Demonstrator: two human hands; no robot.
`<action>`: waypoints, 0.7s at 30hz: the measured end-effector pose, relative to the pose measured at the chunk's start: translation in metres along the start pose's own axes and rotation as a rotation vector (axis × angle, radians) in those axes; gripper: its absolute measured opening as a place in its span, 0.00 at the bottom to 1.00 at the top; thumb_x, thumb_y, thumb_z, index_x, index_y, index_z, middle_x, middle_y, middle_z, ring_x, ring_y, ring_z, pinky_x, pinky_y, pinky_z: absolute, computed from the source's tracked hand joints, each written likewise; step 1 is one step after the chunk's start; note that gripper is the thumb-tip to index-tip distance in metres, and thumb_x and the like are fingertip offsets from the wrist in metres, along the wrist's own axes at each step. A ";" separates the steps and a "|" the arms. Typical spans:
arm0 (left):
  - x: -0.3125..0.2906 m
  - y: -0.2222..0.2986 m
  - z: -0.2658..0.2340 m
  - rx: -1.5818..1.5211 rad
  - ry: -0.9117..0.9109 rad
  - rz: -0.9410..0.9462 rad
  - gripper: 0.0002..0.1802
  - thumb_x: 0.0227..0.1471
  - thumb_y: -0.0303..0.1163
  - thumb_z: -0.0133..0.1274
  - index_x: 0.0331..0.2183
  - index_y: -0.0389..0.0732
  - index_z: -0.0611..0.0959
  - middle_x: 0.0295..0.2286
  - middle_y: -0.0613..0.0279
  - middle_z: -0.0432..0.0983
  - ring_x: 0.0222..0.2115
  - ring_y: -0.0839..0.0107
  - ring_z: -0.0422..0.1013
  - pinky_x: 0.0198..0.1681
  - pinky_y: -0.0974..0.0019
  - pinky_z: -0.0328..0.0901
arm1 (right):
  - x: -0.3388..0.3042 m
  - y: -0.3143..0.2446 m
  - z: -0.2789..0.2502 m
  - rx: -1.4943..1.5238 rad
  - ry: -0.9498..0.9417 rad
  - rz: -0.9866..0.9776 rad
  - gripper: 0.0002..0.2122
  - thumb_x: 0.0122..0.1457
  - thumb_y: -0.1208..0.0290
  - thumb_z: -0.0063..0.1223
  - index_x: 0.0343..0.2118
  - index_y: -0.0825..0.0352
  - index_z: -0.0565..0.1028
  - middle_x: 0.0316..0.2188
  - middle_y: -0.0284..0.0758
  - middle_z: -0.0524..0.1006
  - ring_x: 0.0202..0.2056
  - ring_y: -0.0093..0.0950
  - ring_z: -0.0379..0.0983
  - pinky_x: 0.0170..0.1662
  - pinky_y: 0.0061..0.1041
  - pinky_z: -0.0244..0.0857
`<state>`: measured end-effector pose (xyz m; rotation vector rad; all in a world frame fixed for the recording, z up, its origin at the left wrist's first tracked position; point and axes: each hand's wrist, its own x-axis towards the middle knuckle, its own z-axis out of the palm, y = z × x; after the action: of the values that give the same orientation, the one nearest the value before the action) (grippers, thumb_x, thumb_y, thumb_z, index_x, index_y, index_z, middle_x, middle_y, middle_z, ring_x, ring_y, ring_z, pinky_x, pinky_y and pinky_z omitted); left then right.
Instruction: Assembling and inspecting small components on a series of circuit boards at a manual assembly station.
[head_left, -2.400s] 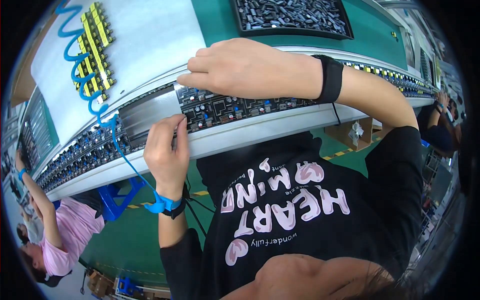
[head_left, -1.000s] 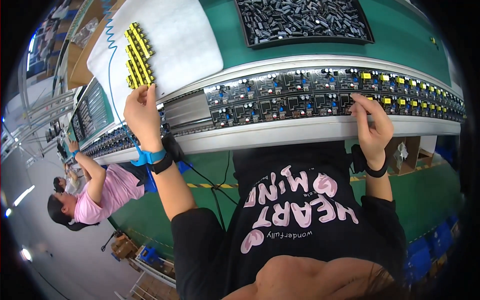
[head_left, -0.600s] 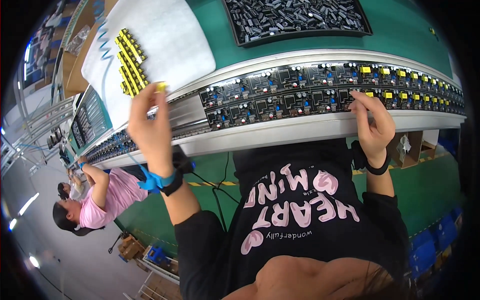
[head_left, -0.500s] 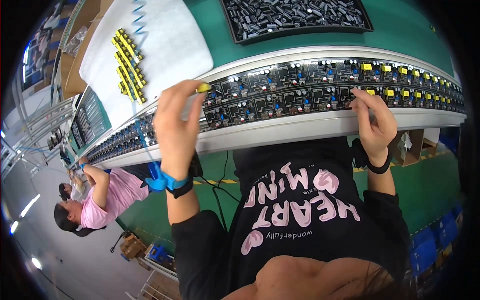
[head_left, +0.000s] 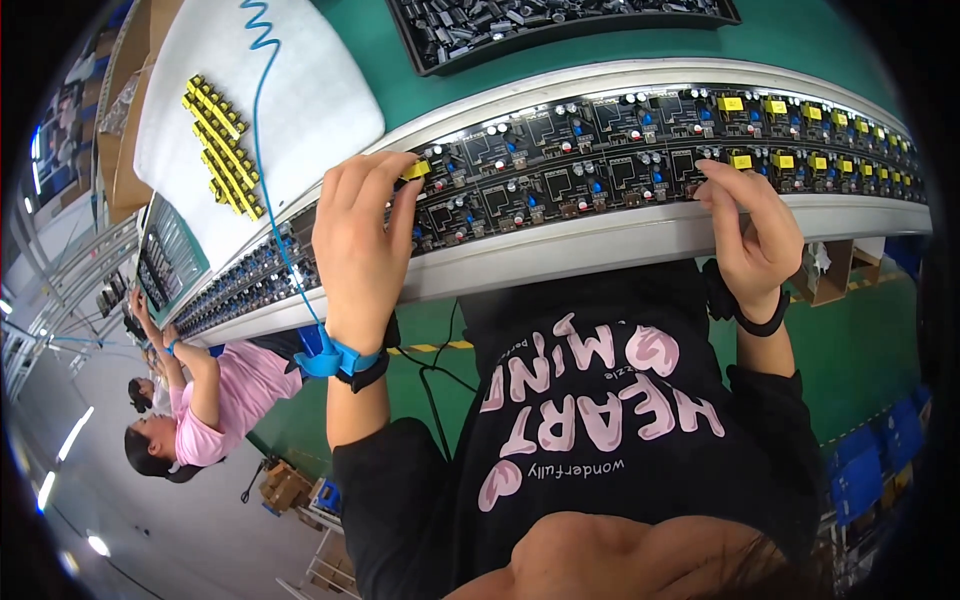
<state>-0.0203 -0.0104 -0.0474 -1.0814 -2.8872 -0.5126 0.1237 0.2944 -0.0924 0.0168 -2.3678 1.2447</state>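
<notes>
My left hand [head_left: 362, 245] pinches a small yellow transformer [head_left: 416, 170] at its fingertips, over the left part of the circuit boards [head_left: 560, 185]. These dark boards run in two long rows along a metal rail [head_left: 600, 221]. On my left wrist is a blue wrist strap [head_left: 335, 357] with a coiled cord [head_left: 258, 110]. Further right, my right hand [head_left: 757, 237] is closed, thumb and fingers bent together at the lower row; what they hold, if anything, I cannot make out. Beside it, mounted yellow transformers [head_left: 740, 162] sit on the boards toward the right.
A white foam sheet [head_left: 310, 75] on the left carries rows of yellow transformers [head_left: 222, 145]. Behind the rail, a black tray [head_left: 560, 38] holds many small dark cylindrical parts on the green tabletop [head_left: 365, 30]. A co-worker in pink [head_left: 240, 400] is at the line further left.
My left hand has brought the yellow transformer down onto or close above the upper row of boards. My right hand stays near the same spot. The view has shifted slightly.
</notes>
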 end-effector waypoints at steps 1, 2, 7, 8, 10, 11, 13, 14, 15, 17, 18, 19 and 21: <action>0.001 0.000 0.001 -0.012 0.003 -0.015 0.12 0.48 0.22 0.61 0.38 0.39 0.82 0.36 0.59 0.78 0.39 0.58 0.72 0.43 0.61 0.67 | 0.000 0.000 -0.001 -0.002 -0.001 -0.007 0.12 0.57 0.92 0.51 0.42 0.76 0.79 0.25 0.38 0.78 0.26 0.23 0.75 0.30 0.17 0.66; 0.000 -0.001 0.000 -0.010 -0.002 -0.016 0.12 0.48 0.22 0.61 0.38 0.39 0.82 0.36 0.59 0.78 0.39 0.58 0.72 0.43 0.61 0.67 | 0.001 0.000 0.000 0.001 -0.002 -0.016 0.12 0.56 0.92 0.51 0.42 0.77 0.79 0.25 0.38 0.78 0.26 0.23 0.75 0.30 0.17 0.66; 0.001 -0.004 0.000 -0.031 -0.003 -0.048 0.12 0.48 0.23 0.63 0.37 0.39 0.83 0.36 0.59 0.79 0.39 0.59 0.73 0.43 0.62 0.67 | 0.002 -0.002 0.001 -0.009 -0.007 -0.026 0.12 0.56 0.93 0.50 0.42 0.77 0.78 0.25 0.39 0.78 0.26 0.23 0.75 0.29 0.17 0.65; 0.002 -0.003 0.000 -0.024 -0.008 -0.056 0.12 0.48 0.22 0.63 0.37 0.38 0.84 0.36 0.58 0.80 0.39 0.59 0.73 0.43 0.62 0.67 | 0.002 -0.002 0.001 -0.008 -0.007 -0.022 0.12 0.56 0.93 0.50 0.42 0.77 0.78 0.25 0.39 0.78 0.26 0.23 0.75 0.29 0.17 0.65; 0.002 -0.002 -0.001 -0.018 -0.017 -0.065 0.12 0.47 0.22 0.64 0.37 0.38 0.84 0.36 0.57 0.80 0.38 0.60 0.74 0.44 0.63 0.67 | 0.002 -0.001 0.002 0.005 0.001 -0.040 0.12 0.56 0.93 0.50 0.42 0.78 0.78 0.25 0.39 0.78 0.26 0.23 0.75 0.29 0.17 0.65; 0.002 -0.002 -0.001 -0.015 -0.022 -0.053 0.12 0.47 0.23 0.63 0.37 0.38 0.84 0.36 0.58 0.80 0.38 0.60 0.74 0.43 0.62 0.68 | 0.002 -0.001 0.002 0.012 0.006 -0.049 0.13 0.56 0.93 0.49 0.42 0.78 0.78 0.25 0.39 0.78 0.26 0.23 0.74 0.29 0.17 0.65; 0.002 -0.003 -0.002 -0.011 -0.030 -0.030 0.11 0.47 0.23 0.63 0.37 0.39 0.83 0.36 0.60 0.79 0.38 0.59 0.73 0.41 0.61 0.68 | 0.002 -0.002 0.001 0.007 -0.003 -0.042 0.12 0.56 0.93 0.49 0.42 0.78 0.78 0.25 0.39 0.78 0.25 0.23 0.74 0.29 0.17 0.65; 0.001 -0.003 -0.001 -0.012 -0.032 -0.031 0.11 0.47 0.23 0.63 0.37 0.39 0.83 0.36 0.60 0.79 0.38 0.59 0.73 0.41 0.61 0.68 | 0.003 -0.003 0.001 0.002 -0.010 -0.037 0.12 0.56 0.93 0.49 0.42 0.78 0.78 0.25 0.39 0.78 0.25 0.24 0.74 0.29 0.17 0.65; 0.001 -0.003 -0.001 -0.009 -0.027 -0.031 0.11 0.47 0.23 0.63 0.37 0.39 0.83 0.36 0.60 0.79 0.38 0.59 0.73 0.41 0.61 0.68 | 0.003 -0.003 0.001 -0.002 -0.016 -0.033 0.12 0.56 0.93 0.49 0.42 0.78 0.78 0.25 0.40 0.78 0.25 0.24 0.74 0.29 0.17 0.65; 0.001 -0.004 0.000 -0.003 -0.017 -0.028 0.11 0.47 0.23 0.63 0.37 0.39 0.83 0.36 0.60 0.79 0.38 0.59 0.73 0.41 0.61 0.68 | 0.003 -0.003 0.001 0.002 -0.015 -0.036 0.12 0.56 0.93 0.49 0.42 0.78 0.78 0.25 0.40 0.78 0.25 0.24 0.74 0.29 0.17 0.65; 0.001 -0.003 0.000 -0.003 -0.018 -0.029 0.11 0.47 0.23 0.63 0.37 0.39 0.83 0.36 0.60 0.79 0.38 0.59 0.73 0.41 0.61 0.68 | 0.003 -0.003 0.001 0.006 -0.013 -0.040 0.12 0.56 0.93 0.49 0.42 0.78 0.78 0.25 0.40 0.78 0.25 0.24 0.74 0.28 0.17 0.65; 0.001 -0.002 -0.001 0.007 -0.020 -0.026 0.11 0.47 0.23 0.63 0.37 0.39 0.83 0.36 0.60 0.79 0.38 0.59 0.73 0.41 0.61 0.68 | 0.003 -0.002 0.001 0.009 -0.010 -0.045 0.12 0.56 0.93 0.49 0.42 0.78 0.78 0.25 0.40 0.78 0.25 0.24 0.74 0.28 0.17 0.65; 0.002 0.000 -0.002 0.027 -0.024 -0.021 0.11 0.47 0.23 0.63 0.37 0.39 0.84 0.35 0.60 0.80 0.38 0.59 0.74 0.41 0.61 0.68 | 0.004 -0.002 0.001 0.014 0.001 -0.046 0.13 0.54 0.93 0.51 0.42 0.77 0.78 0.25 0.40 0.79 0.25 0.24 0.74 0.28 0.18 0.65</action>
<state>-0.0216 -0.0096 -0.0451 -1.0612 -2.9201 -0.4632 0.1204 0.2933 -0.0897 0.0745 -2.3445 1.2395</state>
